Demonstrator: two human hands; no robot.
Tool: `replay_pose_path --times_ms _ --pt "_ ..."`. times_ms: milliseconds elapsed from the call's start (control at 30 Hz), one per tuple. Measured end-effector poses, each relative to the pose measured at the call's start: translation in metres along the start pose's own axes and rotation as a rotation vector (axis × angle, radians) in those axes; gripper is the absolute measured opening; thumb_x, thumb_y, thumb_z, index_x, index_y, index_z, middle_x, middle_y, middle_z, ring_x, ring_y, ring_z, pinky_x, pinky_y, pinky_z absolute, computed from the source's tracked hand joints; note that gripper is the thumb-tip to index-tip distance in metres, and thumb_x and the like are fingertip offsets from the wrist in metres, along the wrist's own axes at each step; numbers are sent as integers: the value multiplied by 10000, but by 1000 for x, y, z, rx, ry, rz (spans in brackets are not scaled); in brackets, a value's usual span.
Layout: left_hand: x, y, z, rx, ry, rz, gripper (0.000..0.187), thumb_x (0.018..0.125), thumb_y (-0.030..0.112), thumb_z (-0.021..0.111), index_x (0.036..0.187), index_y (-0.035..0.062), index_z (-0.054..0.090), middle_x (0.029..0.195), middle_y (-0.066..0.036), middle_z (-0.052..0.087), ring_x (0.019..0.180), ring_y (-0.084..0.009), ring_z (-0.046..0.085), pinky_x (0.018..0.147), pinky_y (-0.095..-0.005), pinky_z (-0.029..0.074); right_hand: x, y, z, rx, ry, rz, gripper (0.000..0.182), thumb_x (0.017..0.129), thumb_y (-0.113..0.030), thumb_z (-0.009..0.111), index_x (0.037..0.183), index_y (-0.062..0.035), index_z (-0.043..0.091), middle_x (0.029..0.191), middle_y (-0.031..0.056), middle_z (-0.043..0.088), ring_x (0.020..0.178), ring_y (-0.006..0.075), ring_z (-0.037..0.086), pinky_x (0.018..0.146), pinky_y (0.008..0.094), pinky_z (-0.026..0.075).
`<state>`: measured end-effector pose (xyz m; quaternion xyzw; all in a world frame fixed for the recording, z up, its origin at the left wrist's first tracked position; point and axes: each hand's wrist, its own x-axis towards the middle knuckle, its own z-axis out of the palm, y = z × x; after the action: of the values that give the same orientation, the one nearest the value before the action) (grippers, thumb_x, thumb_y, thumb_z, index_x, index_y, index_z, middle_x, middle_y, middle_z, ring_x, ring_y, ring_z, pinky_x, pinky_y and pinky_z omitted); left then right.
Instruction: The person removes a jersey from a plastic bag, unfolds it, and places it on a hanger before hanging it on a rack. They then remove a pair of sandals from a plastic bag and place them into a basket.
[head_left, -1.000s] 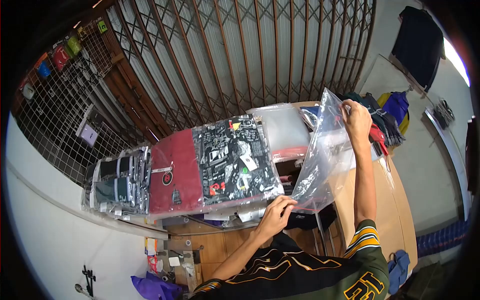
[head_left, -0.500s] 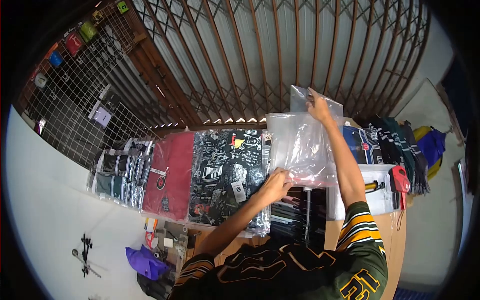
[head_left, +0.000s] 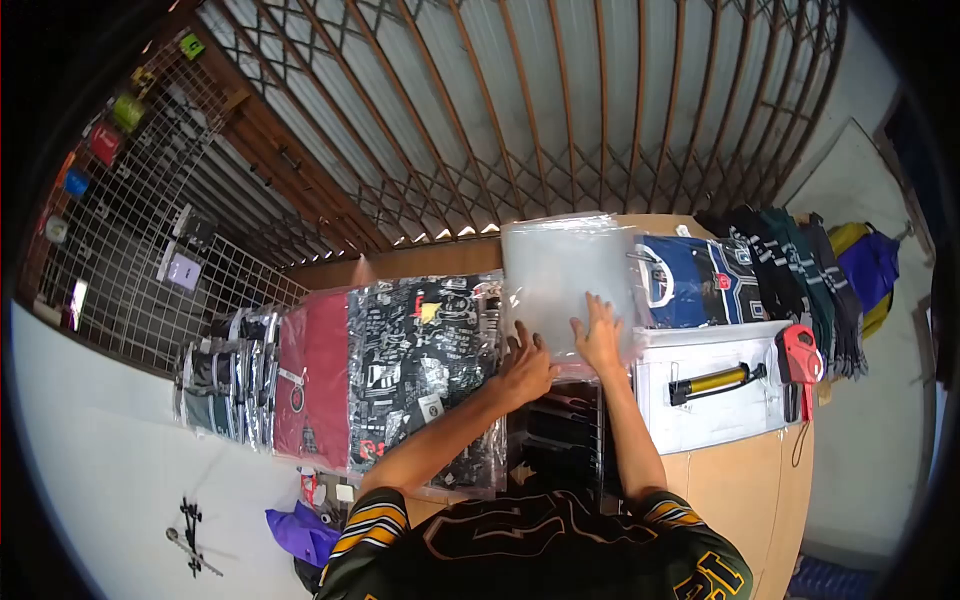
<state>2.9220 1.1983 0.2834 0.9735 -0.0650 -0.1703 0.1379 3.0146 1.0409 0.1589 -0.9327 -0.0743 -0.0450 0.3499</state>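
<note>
A stack of clear plastic bags (head_left: 560, 262) lies flat in the middle of the table, its far edge creased and shiny. My left hand (head_left: 527, 368) rests at the near left corner of the bags, fingers apart. On the near right part of the bags lies my right hand (head_left: 600, 338), its fingers stretched out over the plastic. To the left of the bags is a black printed garment (head_left: 400, 365) in clear wrapping. A blue jersey (head_left: 690, 285) lies folded to their right.
A maroon wrapped garment (head_left: 312, 370) and several packed garments (head_left: 225, 375) fill the left side. At right, a yellow hand pump (head_left: 715, 382) lies on white packaging (head_left: 660, 405), beside a red-and-black tool (head_left: 798, 360). A folding metal gate (head_left: 560, 110) stands behind the table.
My right hand has come down from the far end of the plastic to its near part. The raised sheet now lies flat. My left hand has shifted slightly left, and its fingers have spread.
</note>
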Motion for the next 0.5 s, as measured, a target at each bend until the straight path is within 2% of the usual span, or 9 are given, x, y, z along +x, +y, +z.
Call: replay_pose_path --times_ms 33,67,167,267,367,467,500 --pt "-1 6 3 84 74 8 791 984 360 661 1439 -222 378 1523 -512 216 1418 -640 314 1159 -631 361 1 2 4 43 -39 -8 705 946 -278 705 1556 -81 410 1562 255 446 1469 487 359 1139 753 230" --pt "8 6 13 89 -4 59 883 972 352 679 1507 -209 256 1575 -499 72 1444 -663 233 1167 -656 340 1 4 7 117 -65 20 656 955 -241 689 1537 -71 440 1529 264 483 1458 485 385 1148 714 268" --pt "28 11 34 92 -170 97 920 965 347 693 1530 -194 210 1577 -494 88 1443 -668 225 1173 -639 347 12 16 20 592 -189 143 585 959 -158 667 1506 -59 481 1467 278 538 1435 482 420 1156 669 301" --pt "51 3 64 213 -225 24 977 922 308 735 1544 -191 169 1608 -455 85 1453 -661 216 1117 -701 382 8 12 20 607 32 -13 546 942 -75 656 1467 -38 511 1414 287 577 1372 496 485 1141 590 376" --pt "81 -16 106 256 -303 -36 985 889 244 749 1545 -197 160 1642 -405 80 1454 -652 230 1079 -724 409 -1 -4 -4 344 239 -110 543 925 -42 664 1446 -19 514 1424 293 568 1325 512 524 1117 542 426" --pt "81 -10 88 326 -483 -28 985 873 198 744 1547 -202 147 1666 -367 76 1447 -648 258 1067 -715 427 -6 1 -6 120 402 -111 551 909 -41 677 1435 -7 515 1423 298 569 1287 519 555 1096 497 459" --pt "79 -5 77 361 -556 -16 984 870 186 740 1548 -203 143 1672 -357 75 1444 -647 267 1067 -708 431 -4 6 -3 228 367 -95 551 908 -49 686 1432 -6 520 1433 289 568 1314 495 545 1111 481 448"
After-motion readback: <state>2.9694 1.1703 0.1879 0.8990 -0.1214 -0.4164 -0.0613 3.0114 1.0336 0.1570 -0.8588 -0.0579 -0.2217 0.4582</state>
